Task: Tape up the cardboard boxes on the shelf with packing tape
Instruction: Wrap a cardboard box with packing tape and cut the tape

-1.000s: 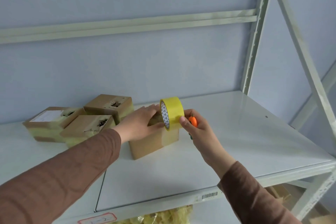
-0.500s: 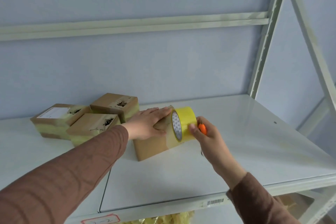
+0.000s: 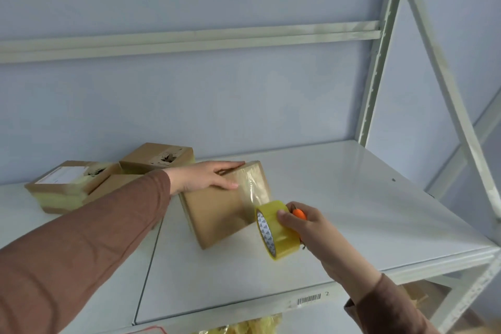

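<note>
My right hand (image 3: 306, 228) grips the yellow packing tape roll (image 3: 276, 229), thumb across its outer face, with an orange-handled cutter (image 3: 298, 213) tucked behind my fingers. My left hand (image 3: 208, 176) lies flat, fingers straight, pressing the top of the cardboard box (image 3: 225, 206) on the shelf (image 3: 352, 198). Half a second ago the roll sat against the box's top edge; now I have drawn it down and toward me, leaving a clear strip (image 3: 254, 187) stretched over the top. That run looks laid, so cutting probably comes next. Three other boxes (image 3: 67, 184) wait to the left, near the wall.
</note>
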A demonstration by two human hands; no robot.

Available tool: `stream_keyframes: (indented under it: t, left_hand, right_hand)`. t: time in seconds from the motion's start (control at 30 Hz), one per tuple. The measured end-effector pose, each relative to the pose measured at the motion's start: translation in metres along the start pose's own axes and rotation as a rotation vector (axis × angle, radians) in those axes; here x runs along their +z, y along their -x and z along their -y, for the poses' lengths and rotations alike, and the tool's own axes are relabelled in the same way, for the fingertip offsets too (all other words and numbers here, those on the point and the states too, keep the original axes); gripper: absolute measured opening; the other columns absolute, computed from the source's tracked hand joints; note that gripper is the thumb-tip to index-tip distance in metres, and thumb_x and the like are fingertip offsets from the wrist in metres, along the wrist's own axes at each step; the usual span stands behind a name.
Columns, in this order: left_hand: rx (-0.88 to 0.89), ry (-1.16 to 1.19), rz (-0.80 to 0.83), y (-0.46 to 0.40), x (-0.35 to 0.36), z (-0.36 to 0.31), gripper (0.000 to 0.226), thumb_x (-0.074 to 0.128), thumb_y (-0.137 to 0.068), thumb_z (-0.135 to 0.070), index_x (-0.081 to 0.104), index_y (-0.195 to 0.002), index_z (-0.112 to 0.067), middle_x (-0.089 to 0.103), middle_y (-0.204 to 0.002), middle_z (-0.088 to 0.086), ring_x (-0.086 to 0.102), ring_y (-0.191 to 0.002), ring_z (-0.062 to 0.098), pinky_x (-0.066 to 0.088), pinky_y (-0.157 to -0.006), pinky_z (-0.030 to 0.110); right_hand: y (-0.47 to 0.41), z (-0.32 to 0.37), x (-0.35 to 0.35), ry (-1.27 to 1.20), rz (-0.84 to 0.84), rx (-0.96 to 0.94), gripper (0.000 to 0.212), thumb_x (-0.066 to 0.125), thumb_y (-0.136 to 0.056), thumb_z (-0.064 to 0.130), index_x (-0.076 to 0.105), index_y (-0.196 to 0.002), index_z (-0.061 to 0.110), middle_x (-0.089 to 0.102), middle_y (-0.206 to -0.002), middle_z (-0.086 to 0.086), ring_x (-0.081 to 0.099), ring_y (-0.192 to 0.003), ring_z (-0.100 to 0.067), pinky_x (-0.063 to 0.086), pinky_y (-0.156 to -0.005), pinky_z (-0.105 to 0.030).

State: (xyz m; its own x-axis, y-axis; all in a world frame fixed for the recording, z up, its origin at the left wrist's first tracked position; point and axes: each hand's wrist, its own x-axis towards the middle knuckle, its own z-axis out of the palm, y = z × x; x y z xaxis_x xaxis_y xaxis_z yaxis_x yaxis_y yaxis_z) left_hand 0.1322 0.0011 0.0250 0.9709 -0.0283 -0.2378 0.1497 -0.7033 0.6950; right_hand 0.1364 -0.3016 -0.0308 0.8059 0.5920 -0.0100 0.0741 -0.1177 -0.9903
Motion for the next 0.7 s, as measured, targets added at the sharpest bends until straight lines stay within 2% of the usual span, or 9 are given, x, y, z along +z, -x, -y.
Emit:
stream_keyframes:
  t: [0.07,0.1,0.2,0.3,0.37,0.43,0.5,0.6,0.7]
  left_hand:
    - [-0.058,0.153,0.099,0.006,-0.003,-0.005,0.042,0.068,-0.097,-0.040,0.054,-0.128,-0.065,0.066,-0.135,-0.018,0.066,-0.119,0.006,0.054,-0.092,0.019]
    - [-0.050,0.113,0.102,0.008,-0.004,-0.005,0.044,0.064,-0.099,-0.042,0.049,-0.134,-0.065,0.062,-0.140,-0.020,0.063,-0.124,0.005,0.051,-0.097,0.019]
    - [0.092,-0.316,-0.069,0.008,-0.002,-0.002,0.056,0.051,-0.108,-0.033,0.028,-0.156,-0.051,0.026,-0.164,-0.023,0.026,-0.151,0.000,0.021,-0.123,0.023]
    - [0.269,-0.719,-0.245,0.007,0.017,0.003,0.057,0.040,-0.110,-0.016,0.025,-0.161,-0.036,0.012,-0.168,-0.019,0.003,-0.156,0.003,0.007,-0.129,0.034]
    - [0.327,-0.784,-0.276,0.007,0.029,0.011,0.060,0.040,-0.109,-0.037,0.016,-0.164,-0.031,0.004,-0.169,-0.019,-0.006,-0.155,-0.001,0.003,-0.129,0.031]
    - [0.277,-0.823,-0.244,0.004,0.035,0.015,0.089,0.036,-0.093,-0.080,0.007,-0.164,-0.035,-0.012,-0.167,-0.019,-0.017,-0.152,-0.005,-0.005,-0.126,0.025]
    - [0.203,-0.846,-0.204,-0.001,0.038,0.015,0.112,0.033,-0.074,-0.098,0.006,-0.163,-0.037,-0.018,-0.165,-0.019,-0.022,-0.148,-0.006,-0.012,-0.120,0.021]
    - [0.197,-0.830,-0.168,-0.009,0.039,0.016,0.101,0.042,-0.079,-0.084,0.019,-0.163,-0.032,-0.008,-0.172,-0.009,-0.018,-0.153,0.002,-0.009,-0.120,0.021]
    - [0.246,-0.749,-0.140,-0.012,0.035,0.019,0.080,0.051,-0.091,-0.066,0.028,-0.161,-0.034,0.002,-0.173,-0.009,-0.006,-0.158,0.010,0.000,-0.127,0.028]
  right_hand:
    - [-0.005,0.012,-0.002,-0.047,-0.030,-0.044,0.034,0.071,-0.094,0.042,0.055,-0.076,0.018,0.040,-0.070,-0.002,0.037,-0.060,-0.014,0.027,-0.048,-0.020]
    - [-0.009,0.017,-0.002,-0.053,-0.054,-0.056,0.038,0.070,-0.094,0.044,0.054,-0.077,0.014,0.040,-0.071,-0.003,0.037,-0.063,-0.017,0.025,-0.049,-0.024]
    - [-0.021,0.024,0.001,-0.093,-0.126,-0.088,0.042,0.066,-0.097,0.044,0.055,-0.080,0.007,0.040,-0.073,-0.005,0.035,-0.069,-0.018,0.023,-0.056,-0.030]
    - [-0.022,0.017,0.007,-0.084,-0.114,-0.244,0.041,0.067,-0.095,0.047,0.055,-0.077,0.013,0.041,-0.069,0.002,0.035,-0.065,-0.013,0.028,-0.059,-0.025]
    - [-0.019,0.007,0.008,-0.075,-0.101,-0.305,0.038,0.063,-0.091,0.052,0.058,-0.079,0.017,0.041,-0.066,0.010,0.035,-0.061,-0.007,0.032,-0.055,-0.015]
    - [-0.019,-0.005,0.004,-0.100,-0.063,-0.339,0.032,0.059,-0.092,0.050,0.063,-0.088,0.019,0.043,-0.065,0.017,0.037,-0.059,-0.003,0.035,-0.051,-0.012]
    - [-0.026,-0.013,0.002,-0.110,0.003,-0.372,0.026,0.058,-0.096,0.039,0.065,-0.098,0.014,0.051,-0.069,0.020,0.043,-0.064,0.003,0.037,-0.060,-0.009]
    - [-0.039,-0.014,0.011,-0.051,0.111,-0.357,0.024,0.062,-0.097,0.025,0.065,-0.111,0.006,0.064,-0.088,-0.005,0.053,-0.085,-0.007,0.042,-0.079,-0.021]
    - [-0.050,-0.012,0.018,0.049,0.094,-0.376,0.013,0.063,-0.099,0.015,0.068,-0.111,0.013,0.067,-0.089,0.004,0.056,-0.083,-0.008,0.045,-0.076,-0.026]
